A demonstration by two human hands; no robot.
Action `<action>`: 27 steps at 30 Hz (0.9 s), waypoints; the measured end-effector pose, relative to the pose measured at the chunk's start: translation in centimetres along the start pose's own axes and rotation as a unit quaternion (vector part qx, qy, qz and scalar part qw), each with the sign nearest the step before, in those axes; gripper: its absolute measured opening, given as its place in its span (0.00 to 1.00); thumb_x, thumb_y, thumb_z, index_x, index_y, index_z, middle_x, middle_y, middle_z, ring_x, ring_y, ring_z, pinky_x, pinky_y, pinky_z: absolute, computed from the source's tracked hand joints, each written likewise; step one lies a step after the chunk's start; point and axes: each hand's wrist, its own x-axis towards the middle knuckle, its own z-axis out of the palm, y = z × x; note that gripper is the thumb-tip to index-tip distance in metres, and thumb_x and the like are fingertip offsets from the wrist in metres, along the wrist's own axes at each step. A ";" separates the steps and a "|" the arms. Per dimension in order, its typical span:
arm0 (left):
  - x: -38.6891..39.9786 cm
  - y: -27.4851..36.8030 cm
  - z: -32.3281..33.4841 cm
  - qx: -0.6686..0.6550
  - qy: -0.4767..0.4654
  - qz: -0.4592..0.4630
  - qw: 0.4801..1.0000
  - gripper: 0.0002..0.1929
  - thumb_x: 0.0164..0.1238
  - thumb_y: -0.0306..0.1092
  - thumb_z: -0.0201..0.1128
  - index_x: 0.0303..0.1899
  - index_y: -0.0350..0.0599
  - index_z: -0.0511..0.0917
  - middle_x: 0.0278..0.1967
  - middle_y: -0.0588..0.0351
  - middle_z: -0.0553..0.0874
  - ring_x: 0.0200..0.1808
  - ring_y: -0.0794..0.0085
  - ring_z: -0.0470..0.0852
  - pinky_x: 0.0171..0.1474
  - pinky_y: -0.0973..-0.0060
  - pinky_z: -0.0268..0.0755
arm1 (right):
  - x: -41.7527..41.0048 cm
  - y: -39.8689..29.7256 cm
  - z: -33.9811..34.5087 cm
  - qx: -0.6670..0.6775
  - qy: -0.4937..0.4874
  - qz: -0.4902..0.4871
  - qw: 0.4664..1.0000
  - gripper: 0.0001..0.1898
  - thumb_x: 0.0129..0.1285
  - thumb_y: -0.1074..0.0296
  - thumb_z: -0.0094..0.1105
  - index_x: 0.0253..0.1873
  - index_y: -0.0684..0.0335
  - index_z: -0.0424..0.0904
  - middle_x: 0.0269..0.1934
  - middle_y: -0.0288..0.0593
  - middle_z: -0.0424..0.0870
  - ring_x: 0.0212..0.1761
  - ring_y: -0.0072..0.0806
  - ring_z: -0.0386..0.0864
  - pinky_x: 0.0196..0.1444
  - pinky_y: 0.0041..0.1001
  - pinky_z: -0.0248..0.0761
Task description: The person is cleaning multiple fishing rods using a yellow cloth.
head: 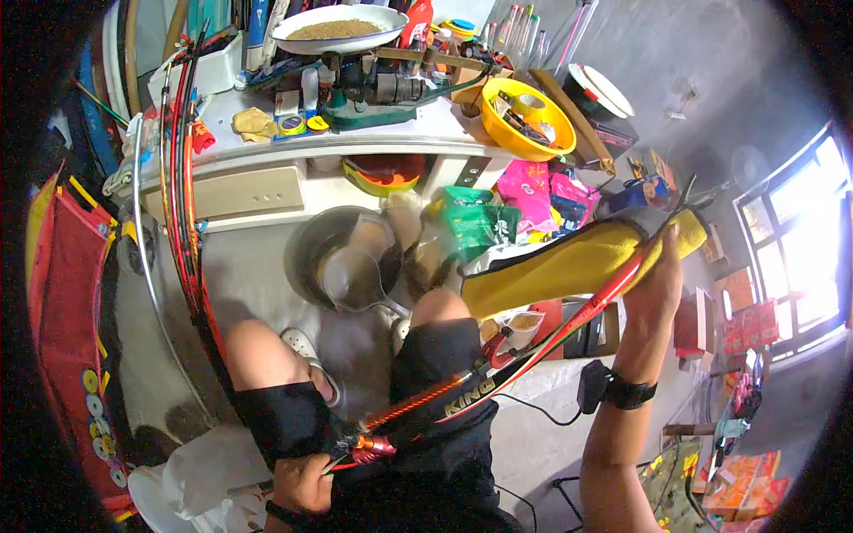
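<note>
A bundle of fishing rods [586,313], red and green with a black section bearing lettering, runs slantwise over my lap. At its lower end are an orange-wrapped grip [416,402] and red and orange metal fittings [374,448]. My left hand [303,483] is closed on the thin end beside these fittings. Higher up at right, my right hand [656,266] grips the rods together with a yellow cloth sleeve [566,263] that has dark edging. The sleeve hangs open along the rods toward my knee. Part of my right hand's fingers is hidden behind rods and cloth.
More fishing rods [178,200] lean upright at left, near a red rod bag [70,266]. A grey bucket [303,256] with a scoop [350,276] stands before my knees. On the white table [220,150] are a balance scale [366,113] and a yellow basin [496,126].
</note>
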 end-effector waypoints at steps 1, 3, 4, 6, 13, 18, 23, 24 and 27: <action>0.0 0.1 -0.1 0.003 -0.010 -0.005 1.000 0.11 0.48 0.28 0.59 0.36 0.37 0.74 0.23 0.45 0.80 0.24 0.51 0.80 0.28 0.59 0.70 | -0.4 0.3 0.4 -0.010 0.005 -0.001 1.000 0.15 0.67 0.57 0.49 0.47 0.64 0.70 0.38 0.44 0.79 0.39 0.38 0.80 0.46 0.39 0.74; 0.0 0.1 0.0 -0.009 -0.012 -0.013 1.000 0.12 0.48 0.28 0.59 0.37 0.37 0.74 0.23 0.44 0.80 0.24 0.50 0.80 0.28 0.59 0.71 | -1.7 1.1 1.6 -0.032 0.017 -0.007 0.999 0.15 0.67 0.57 0.50 0.47 0.64 0.70 0.38 0.44 0.79 0.39 0.37 0.80 0.45 0.39 0.74; 0.1 0.1 0.1 -0.016 -0.013 -0.017 1.000 0.12 0.48 0.28 0.59 0.38 0.37 0.74 0.23 0.44 0.80 0.24 0.50 0.80 0.28 0.59 0.71 | -2.5 1.4 1.9 -0.055 0.011 0.012 0.998 0.15 0.67 0.57 0.49 0.47 0.64 0.69 0.37 0.44 0.79 0.38 0.35 0.80 0.45 0.37 0.74; 0.3 0.0 0.4 -0.013 -0.015 -0.023 1.000 0.13 0.48 0.28 0.59 0.38 0.37 0.74 0.24 0.44 0.81 0.24 0.50 0.80 0.28 0.58 0.70 | -4.9 3.3 3.2 -0.057 0.025 0.036 0.997 0.14 0.66 0.60 0.51 0.49 0.63 0.68 0.40 0.42 0.77 0.40 0.32 0.78 0.45 0.34 0.74; 1.6 1.5 -0.6 0.056 -0.028 -0.054 0.997 0.15 0.47 0.27 0.61 0.40 0.36 0.74 0.26 0.44 0.81 0.25 0.51 0.80 0.30 0.59 0.71 | -9.9 6.8 5.3 0.024 0.001 0.075 0.997 0.16 0.67 0.64 0.49 0.56 0.64 0.64 0.45 0.42 0.75 0.48 0.34 0.75 0.52 0.37 0.71; 1.6 1.8 -0.2 0.051 -0.015 -0.066 0.996 0.15 0.47 0.26 0.61 0.40 0.37 0.74 0.26 0.44 0.81 0.24 0.51 0.80 0.28 0.58 0.71 | -13.6 8.4 4.4 -0.024 -0.049 0.132 0.990 0.18 0.66 0.65 0.50 0.58 0.61 0.61 0.51 0.44 0.73 0.50 0.36 0.75 0.54 0.40 0.69; 1.4 1.4 0.2 0.042 -0.001 -0.049 0.998 0.16 0.46 0.26 0.62 0.41 0.38 0.74 0.26 0.44 0.81 0.24 0.51 0.80 0.26 0.58 0.71 | -14.6 7.8 5.0 0.021 -0.076 0.144 0.986 0.17 0.67 0.63 0.49 0.57 0.62 0.62 0.50 0.45 0.74 0.52 0.38 0.74 0.56 0.42 0.67; 1.5 1.4 0.1 0.036 -0.006 -0.045 0.998 0.16 0.46 0.26 0.62 0.42 0.38 0.74 0.26 0.44 0.82 0.24 0.51 0.80 0.26 0.58 0.71 | -14.7 7.7 5.0 0.028 -0.081 0.141 0.986 0.17 0.67 0.63 0.49 0.57 0.62 0.63 0.49 0.45 0.75 0.52 0.39 0.74 0.56 0.43 0.67; 1.9 1.7 0.1 0.023 0.009 -0.032 0.999 0.17 0.46 0.26 0.62 0.42 0.39 0.74 0.26 0.44 0.81 0.23 0.51 0.80 0.26 0.58 0.71 | -15.1 7.8 5.7 0.045 -0.068 0.141 0.987 0.17 0.67 0.64 0.49 0.57 0.63 0.63 0.49 0.46 0.74 0.51 0.40 0.74 0.56 0.44 0.67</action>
